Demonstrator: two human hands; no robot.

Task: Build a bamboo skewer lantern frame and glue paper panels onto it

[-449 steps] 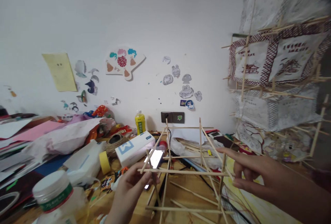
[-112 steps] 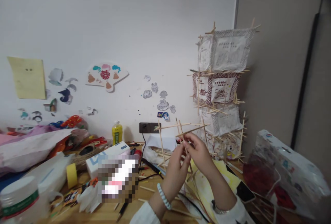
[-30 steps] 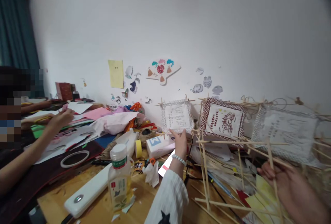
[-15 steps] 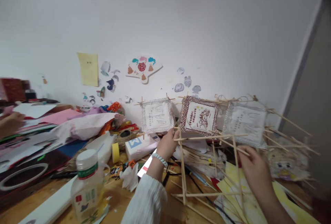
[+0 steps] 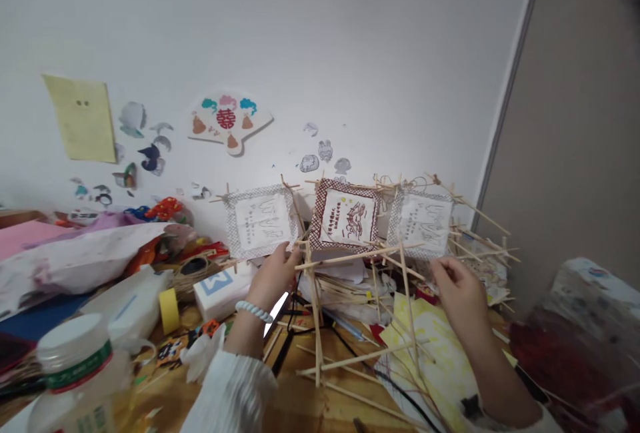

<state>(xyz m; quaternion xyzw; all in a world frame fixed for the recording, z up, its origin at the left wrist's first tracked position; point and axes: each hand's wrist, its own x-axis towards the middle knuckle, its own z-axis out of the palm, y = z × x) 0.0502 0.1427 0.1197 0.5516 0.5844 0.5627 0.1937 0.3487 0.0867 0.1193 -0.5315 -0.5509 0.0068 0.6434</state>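
A box-shaped frame of thin wooden sticks (image 5: 318, 326) stands over the table in front of me. My left hand (image 5: 273, 278), with a pale twisted band at its wrist, is closed at the frame's upper left corner. Beside the frame's right side, my right hand (image 5: 461, 286) has its fingers curled together near a stick end; whatever they hold is hidden. Behind the frame lean a grey-bordered panel (image 5: 263, 220), a brown-bordered panel (image 5: 349, 214) and another grey-bordered panel (image 5: 421, 221), each with drawing and writing, sticks poking out at their edges.
A plastic bottle (image 5: 75, 380) stands at the front left. Yellow tape (image 5: 169, 311), a white tissue pack (image 5: 223, 290), twine (image 5: 193, 278) and coloured paper crowd the left. Yellow-painted paper (image 5: 433, 346) lies under my right arm. Plastic bags (image 5: 585, 326) fill the far right.
The view has swung to the right, so everything appears farther left. My right hand has risen slightly and sits farther from the frame's stick end. My left hand stays at the corner.
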